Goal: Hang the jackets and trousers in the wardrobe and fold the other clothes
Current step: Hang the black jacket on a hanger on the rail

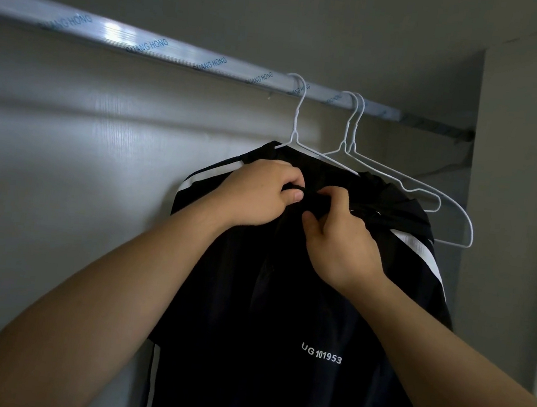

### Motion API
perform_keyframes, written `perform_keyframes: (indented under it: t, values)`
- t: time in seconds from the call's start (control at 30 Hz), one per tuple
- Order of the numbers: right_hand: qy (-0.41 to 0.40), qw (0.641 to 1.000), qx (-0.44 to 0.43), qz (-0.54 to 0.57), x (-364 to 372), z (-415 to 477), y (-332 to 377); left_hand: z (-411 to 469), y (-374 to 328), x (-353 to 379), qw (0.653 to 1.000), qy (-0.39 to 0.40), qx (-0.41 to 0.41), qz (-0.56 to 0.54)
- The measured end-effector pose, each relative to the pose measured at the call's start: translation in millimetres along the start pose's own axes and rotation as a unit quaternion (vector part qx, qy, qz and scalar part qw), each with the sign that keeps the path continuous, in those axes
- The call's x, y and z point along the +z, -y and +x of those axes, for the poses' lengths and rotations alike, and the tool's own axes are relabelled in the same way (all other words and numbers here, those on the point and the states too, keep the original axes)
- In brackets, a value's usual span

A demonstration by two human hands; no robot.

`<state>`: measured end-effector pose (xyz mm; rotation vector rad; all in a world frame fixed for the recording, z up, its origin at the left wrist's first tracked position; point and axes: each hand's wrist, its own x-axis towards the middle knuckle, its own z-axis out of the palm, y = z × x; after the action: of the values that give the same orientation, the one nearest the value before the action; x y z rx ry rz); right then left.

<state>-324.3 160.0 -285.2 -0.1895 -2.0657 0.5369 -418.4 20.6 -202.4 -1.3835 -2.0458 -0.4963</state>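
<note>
While the left hand (258, 192) and right hand (340, 242) pinch the jacket (281, 306) collar, the hanger (295, 128) rises just above the grip.

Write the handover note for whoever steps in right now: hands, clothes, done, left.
Left hand and right hand both pinch the collar of the black jacket.
The jacket hangs on a white hanger hooked over the rail; two bare hangers hang to its right.
Done: this jacket is hung. Left: finish the collar, let go; other clothes are out of view.
</note>
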Motion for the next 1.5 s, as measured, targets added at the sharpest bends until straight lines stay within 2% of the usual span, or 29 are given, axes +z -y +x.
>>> perform_keyframes:
  t: [0.13,0.2,0.3,0.37,0.47,0.53,0.7,0.9,1.03,1.17,1.23,1.5]
  values:
    - [-0.07,0.997,0.007,0.025,8,-14,1,-3,0,11,0.998,-0.035,-0.028,-0.033]
    - [-0.101,0.994,0.012,0.031,14,-25,0,-12,-1,20,0.994,-0.08,-0.031,-0.072]
    - [-0.076,0.995,0.057,0.032,27,-45,-7,-39,-5,41,0.964,-0.218,-0.06,-0.143]
    - [-0.039,0.995,0.092,0.021,38,-58,-13,-65,-7,65,0.942,-0.267,-0.106,-0.176]
    - [-0.01,0.991,0.131,0.0,51,-71,-20,-99,-7,107,0.93,-0.228,-0.203,-0.204]
    - [-0.007,0.988,0.153,0.005,56,-73,-23,-110,-5,127,0.929,-0.191,-0.234,-0.212]
    - [-0.022,0.975,0.207,0.077,64,-69,-27,-112,-5,140,0.908,-0.199,-0.256,-0.266]
    - [-0.02,0.934,0.235,0.267,68,-71,-26,-121,-14,141,0.894,-0.15,-0.242,-0.347]
    - [0.006,0.931,0.208,0.302,71,-73,-30,-121,-15,139,0.872,-0.162,-0.256,-0.385]
    - [0.009,0.924,0.204,0.323,75,-72,-37,-115,-11,131,0.825,-0.22,-0.281,-0.438]
    - [0.017,0.923,0.198,0.329,77,-72,-38,-113,-10,125,0.811,-0.225,-0.287,-0.458]
    - [0.018,0.928,0.164,0.334,71,-70,-32,-110,-8,118,0.857,-0.221,-0.237,-0.401]
